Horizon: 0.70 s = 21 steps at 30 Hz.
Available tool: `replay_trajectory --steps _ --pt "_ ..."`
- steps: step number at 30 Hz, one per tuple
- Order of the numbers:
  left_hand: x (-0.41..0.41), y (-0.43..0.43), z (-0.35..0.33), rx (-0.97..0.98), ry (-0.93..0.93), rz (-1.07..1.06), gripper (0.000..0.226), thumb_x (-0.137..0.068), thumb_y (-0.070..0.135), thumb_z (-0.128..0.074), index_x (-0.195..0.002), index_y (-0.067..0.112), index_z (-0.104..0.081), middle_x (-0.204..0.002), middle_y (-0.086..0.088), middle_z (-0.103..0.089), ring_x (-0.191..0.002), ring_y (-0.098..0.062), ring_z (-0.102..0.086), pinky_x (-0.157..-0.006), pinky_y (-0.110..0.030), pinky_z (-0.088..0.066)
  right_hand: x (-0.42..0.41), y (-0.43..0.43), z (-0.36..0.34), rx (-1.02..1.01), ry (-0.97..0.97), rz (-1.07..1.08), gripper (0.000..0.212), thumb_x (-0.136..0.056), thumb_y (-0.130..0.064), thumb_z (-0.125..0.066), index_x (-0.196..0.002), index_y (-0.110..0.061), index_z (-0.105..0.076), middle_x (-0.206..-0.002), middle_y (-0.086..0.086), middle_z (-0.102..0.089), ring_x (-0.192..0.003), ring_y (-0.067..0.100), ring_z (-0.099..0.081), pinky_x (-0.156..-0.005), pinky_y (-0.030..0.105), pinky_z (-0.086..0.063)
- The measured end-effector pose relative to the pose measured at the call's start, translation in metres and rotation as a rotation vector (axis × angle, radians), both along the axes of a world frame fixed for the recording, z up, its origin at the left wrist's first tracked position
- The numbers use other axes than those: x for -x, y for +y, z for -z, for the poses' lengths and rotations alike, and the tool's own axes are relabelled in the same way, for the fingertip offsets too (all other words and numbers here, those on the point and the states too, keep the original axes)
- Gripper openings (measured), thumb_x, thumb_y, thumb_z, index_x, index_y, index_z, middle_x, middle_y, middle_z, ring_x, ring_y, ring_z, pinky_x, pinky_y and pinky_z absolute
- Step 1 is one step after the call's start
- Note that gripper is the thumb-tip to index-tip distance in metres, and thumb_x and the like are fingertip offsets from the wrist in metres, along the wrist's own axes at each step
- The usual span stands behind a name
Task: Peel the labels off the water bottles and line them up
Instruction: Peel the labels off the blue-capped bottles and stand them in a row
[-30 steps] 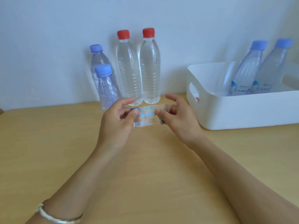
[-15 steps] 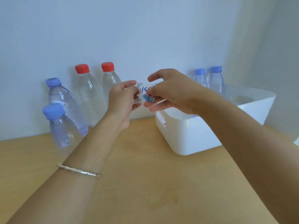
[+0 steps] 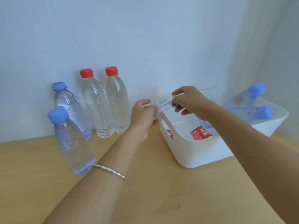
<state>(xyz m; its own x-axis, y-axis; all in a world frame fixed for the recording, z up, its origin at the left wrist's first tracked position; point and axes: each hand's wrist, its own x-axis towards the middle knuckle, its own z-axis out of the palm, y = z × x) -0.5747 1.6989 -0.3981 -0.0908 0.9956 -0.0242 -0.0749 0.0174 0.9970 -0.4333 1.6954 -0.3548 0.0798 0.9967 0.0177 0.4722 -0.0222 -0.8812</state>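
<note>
Label (image 3: 164, 105): peeled off, stretched between my two hands above the white bin's (image 3: 194, 152) near end.
Left hand (image 3: 143, 116): my fingers pinch the label's left end.
Right hand (image 3: 191, 101): my fingers pinch its right end.
Bare bottles (image 3: 97, 107): four upright on the table (image 3: 145, 199), left of the bin.

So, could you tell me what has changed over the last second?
The left hand and right hand carried the peeled label rightwards, from in front of the red-capped bottles to above the rim of the white bin, both pinching it throughout. Those bottles, the blue-capped bottles beside them and the bottles in the bin stayed put.
</note>
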Motion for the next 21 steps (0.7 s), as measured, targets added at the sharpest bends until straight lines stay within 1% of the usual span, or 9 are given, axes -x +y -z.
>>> replay_trajectory --steps 2,4,6,10,12,14,17,19,21 --pt "-0.007 0.003 0.003 0.031 0.024 0.002 0.029 -0.094 0.010 -0.049 -0.121 0.021 -0.047 -0.103 -0.005 -0.058 -0.078 -0.013 -0.057 -0.074 -0.037 -0.056 -0.001 0.004 0.005 0.034 -0.045 0.001 0.016 -0.089 -0.006 -0.049 -0.102 -0.013 -0.057 -0.081 0.004 -0.066 -0.058 0.010 -0.061 -0.049 0.020 -0.046" --pt "-0.012 0.006 0.003 0.041 0.015 -0.006 0.028 -0.094 0.009 -0.047 -0.119 0.022 -0.045 -0.113 -0.009 -0.057 -0.087 -0.020 -0.060 -0.080 -0.044 -0.058 0.000 0.007 0.010 0.050 -0.081 -0.003 0.015 -0.090 -0.006 -0.048 -0.100 -0.012 -0.059 -0.082 0.004 -0.065 -0.059 0.010 -0.062 -0.050 0.020 -0.048" --pt "-0.012 0.010 0.003 0.042 0.011 -0.013 0.028 -0.094 0.007 -0.048 -0.118 0.021 -0.045 -0.115 -0.011 -0.057 -0.087 -0.022 -0.060 -0.080 -0.045 -0.059 0.000 0.010 0.015 0.058 -0.103 -0.003 0.014 -0.090 -0.006 -0.048 -0.097 -0.011 -0.060 -0.083 0.005 -0.067 -0.058 0.009 -0.063 -0.050 0.021 -0.049" --pt "-0.011 0.020 0.006 0.060 -0.015 -0.004 0.032 -0.093 0.006 -0.052 -0.123 0.017 -0.048 -0.097 -0.007 -0.054 -0.072 -0.013 -0.055 -0.068 -0.038 -0.060 0.002 0.015 0.021 0.093 -0.172 -0.015 0.010 -0.090 -0.009 -0.053 -0.082 -0.010 -0.060 -0.089 0.011 -0.070 -0.057 0.011 -0.064 -0.049 0.020 -0.048" --pt "-0.010 0.024 0.007 0.078 -0.030 0.004 0.031 -0.093 0.007 -0.052 -0.123 0.017 -0.048 -0.089 -0.005 -0.054 -0.068 -0.012 -0.054 -0.070 -0.037 -0.059 0.005 0.017 0.023 0.102 -0.213 -0.038 0.011 -0.088 -0.008 -0.056 -0.077 -0.010 -0.057 -0.087 0.011 -0.070 -0.058 0.012 -0.064 -0.052 0.020 -0.048" --pt "-0.011 0.027 0.009 0.098 -0.042 0.010 0.031 -0.094 0.009 -0.054 -0.123 0.017 -0.048 -0.091 -0.006 -0.057 -0.071 -0.014 -0.057 -0.073 -0.038 -0.059 0.009 0.018 0.024 0.106 -0.262 -0.073 0.005 -0.086 -0.009 -0.059 -0.087 -0.010 -0.054 -0.082 0.009 -0.068 -0.059 0.013 -0.063 -0.057 0.024 -0.049" --pt "-0.012 0.029 0.016 0.135 -0.039 0.047 0.038 -0.094 0.015 -0.056 -0.130 0.014 -0.047 -0.102 -0.009 -0.060 -0.085 -0.022 -0.060 -0.075 -0.038 -0.057 0.013 0.021 0.027 0.085 -0.328 -0.126 0.025 -0.089 -0.014 -0.059 -0.112 -0.009 -0.050 -0.073 0.004 -0.064 -0.057 0.010 -0.061 -0.056 0.024 -0.049" --pt "-0.011 0.027 0.019 0.170 -0.006 0.083 0.042 -0.095 0.023 -0.056 -0.135 0.011 -0.047 -0.104 -0.006 -0.060 -0.085 -0.019 -0.058 -0.066 -0.034 -0.054 0.013 0.021 0.028 0.069 -0.360 -0.129 0.033 -0.090 -0.019 -0.059 -0.119 -0.007 -0.048 -0.077 0.003 -0.064 -0.058 0.010 -0.061 -0.055 0.024 -0.049" --pt "-0.008 0.022 0.025 0.206 0.038 0.103 0.048 -0.095 0.031 -0.057 -0.137 0.012 -0.046 -0.103 -0.002 -0.057 -0.083 -0.016 -0.054 -0.061 -0.031 -0.049 0.011 0.020 0.028 0.064 -0.393 -0.104 0.042 -0.088 -0.028 -0.063 -0.122 -0.008 -0.048 -0.090 0.004 -0.063 -0.063 0.012 -0.062 -0.059 0.027 -0.050"
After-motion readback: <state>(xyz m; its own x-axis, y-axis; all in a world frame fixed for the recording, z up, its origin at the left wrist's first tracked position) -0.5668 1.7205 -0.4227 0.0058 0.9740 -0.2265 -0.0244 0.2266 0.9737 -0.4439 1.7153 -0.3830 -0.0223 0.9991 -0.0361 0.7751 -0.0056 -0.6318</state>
